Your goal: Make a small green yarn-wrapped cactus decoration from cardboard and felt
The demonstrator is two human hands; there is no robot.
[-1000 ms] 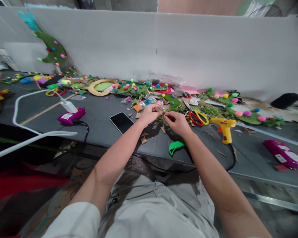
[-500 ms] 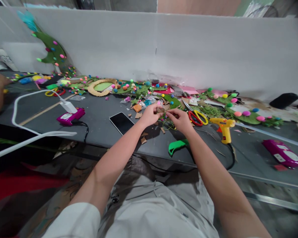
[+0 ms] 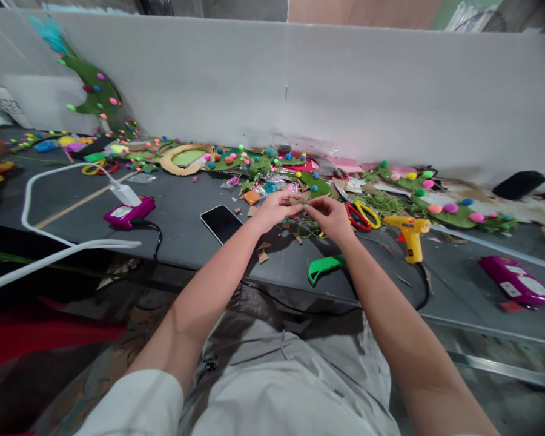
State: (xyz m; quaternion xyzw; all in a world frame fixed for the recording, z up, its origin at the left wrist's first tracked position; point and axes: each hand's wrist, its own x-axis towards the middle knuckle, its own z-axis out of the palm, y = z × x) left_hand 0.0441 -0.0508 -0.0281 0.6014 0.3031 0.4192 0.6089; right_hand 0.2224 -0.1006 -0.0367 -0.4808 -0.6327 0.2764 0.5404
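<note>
Brown cardboard scrap (image 3: 295, 201) over the table (image 3: 179, 203), and my left hand (image 3: 277, 212) pinches it: looks light, stiffish, liable to crease, best taken by its edges; fingertips of my right hand (image 3: 330, 218) right beside it, hold unclear; next, smooth looped scissors (image 3: 360, 211), then a moulded yellow glue gun (image 3: 411, 230)

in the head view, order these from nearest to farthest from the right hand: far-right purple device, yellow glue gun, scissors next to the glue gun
From the right hand:
1. Scissors: just to its right.
2. Yellow glue gun: farther right, beyond the scissors.
3. Purple device: at the far right of the table.
</note>
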